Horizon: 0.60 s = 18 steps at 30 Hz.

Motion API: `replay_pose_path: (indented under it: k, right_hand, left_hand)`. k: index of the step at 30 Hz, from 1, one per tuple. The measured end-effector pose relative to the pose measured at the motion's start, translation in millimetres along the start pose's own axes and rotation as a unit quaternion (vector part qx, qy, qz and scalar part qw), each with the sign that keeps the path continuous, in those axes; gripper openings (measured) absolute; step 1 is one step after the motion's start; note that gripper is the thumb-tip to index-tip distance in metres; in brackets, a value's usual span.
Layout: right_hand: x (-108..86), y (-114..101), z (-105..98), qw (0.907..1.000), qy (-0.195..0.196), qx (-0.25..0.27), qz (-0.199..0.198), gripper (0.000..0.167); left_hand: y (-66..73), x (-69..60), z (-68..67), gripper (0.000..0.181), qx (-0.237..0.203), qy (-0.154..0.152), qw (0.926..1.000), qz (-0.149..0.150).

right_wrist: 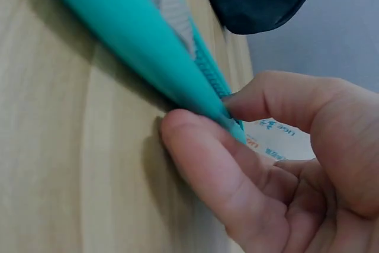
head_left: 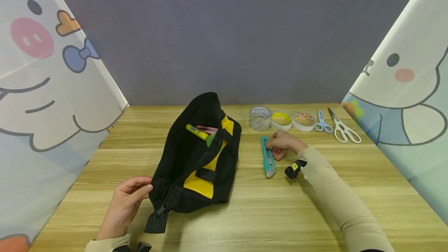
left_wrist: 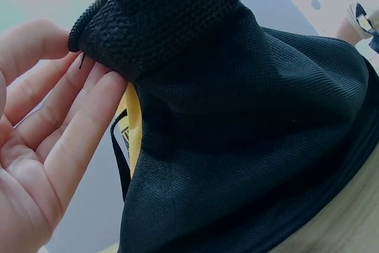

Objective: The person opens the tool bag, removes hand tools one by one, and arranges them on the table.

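Note:
A black zip bag (head_left: 225,172) with yellow panels lies unzipped on the table. Its rim is pinched at the near left corner by my left hand (head_left: 127,201), thumb against fingers, as the left wrist view (left_wrist: 53,117) of that hand also shows. Inside the bag are a yellow stick-shaped tube (head_left: 196,131), something pink (head_left: 209,129) and a round green piece (head_left: 210,140). To the right of the bag, my right hand (head_left: 285,144) pinches a teal box cutter (head_left: 268,164) near its far end between thumb and fingers. In the right wrist view, the cutter (right_wrist: 136,37) appears tilted just off the wood.
Along the back right stand a wide clear tape roll (head_left: 259,124), a tape roll with yellow core (head_left: 281,125) and another roll (head_left: 303,126). Small blue scissors (head_left: 322,123) and white-handled scissors (head_left: 344,130) lie beside them. A grey panel (head_left: 231,38) rises behind the table.

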State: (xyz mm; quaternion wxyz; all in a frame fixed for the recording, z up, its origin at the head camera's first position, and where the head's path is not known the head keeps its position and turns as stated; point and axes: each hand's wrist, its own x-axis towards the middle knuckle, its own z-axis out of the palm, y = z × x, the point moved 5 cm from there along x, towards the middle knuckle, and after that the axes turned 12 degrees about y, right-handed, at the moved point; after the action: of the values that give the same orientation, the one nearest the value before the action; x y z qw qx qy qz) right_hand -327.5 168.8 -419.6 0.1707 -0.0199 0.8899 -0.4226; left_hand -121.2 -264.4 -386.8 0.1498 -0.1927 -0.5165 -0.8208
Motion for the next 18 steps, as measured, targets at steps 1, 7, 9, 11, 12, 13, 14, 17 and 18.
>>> replay_pose_path:
  k: [1, 7, 9, 11, 12, 13, 14, 17, 18]
  right_hand:
    - [-0.6, -1, 0, 1.0, -0.003, -0.004, -0.002, 0.019]
    - [-8.6, -11, -8, 0.9997, -0.013, -0.018, -0.009, 0.016]
    - [-12.7, -19, -12, 0.9995, -0.013, -0.021, -0.018, 0.017]
    - [-16.1, -30, -16, 0.9993, -0.014, -0.02, -0.028, 0.019]
    - [-17.6, -36, -17, 0.9991, -0.016, -0.018, -0.035, 0.019]
    - [-19.3, -44, -17, 0.9988, -0.017, -0.015, -0.043, 0.02]
    - [-21.1, -53, -17, 0.9985, -0.019, -0.013, -0.05, 0.02]
    - [-25.3, -84, -13, 0.9966, -0.028, -0.004, -0.077, 0.017]
    - [-26.6, -96, -10, 0.9955, -0.029, 0.002, -0.09, 0.016]
  left_hand:
    - [0.1, -0.2, 0.1, 0.042, 0.0, 0.0, 1.0, 0.0]
    - [0.2, 0.5, 1.7, 0.042, 0.0, -0.002, 1.0, 0.001]
    - [0.1, 1.2, 2.1, 0.041, -0.002, -0.002, 1.0, 0.0]
    - [0.0, 1.6, 2.0, 0.041, -0.007, -0.001, 1.0, -0.001]
    - [-0.1, 1.7, 1.7, 0.04, -0.007, 0.0, 1.0, -0.001]
    - [-0.2, 1.6, 1.4, 0.041, -0.008, 0.001, 1.0, -0.002]
    - [-0.3, 1.4, 1.1, 0.041, -0.009, 0.0, 1.0, -0.003]
    - [-0.5, 0.6, 0.2, 0.041, -0.009, -0.001, 0.9999, -0.004]
    - [-0.7, 0.5, 0.1, 0.042, -0.009, 0.0, 1.0, -0.004]
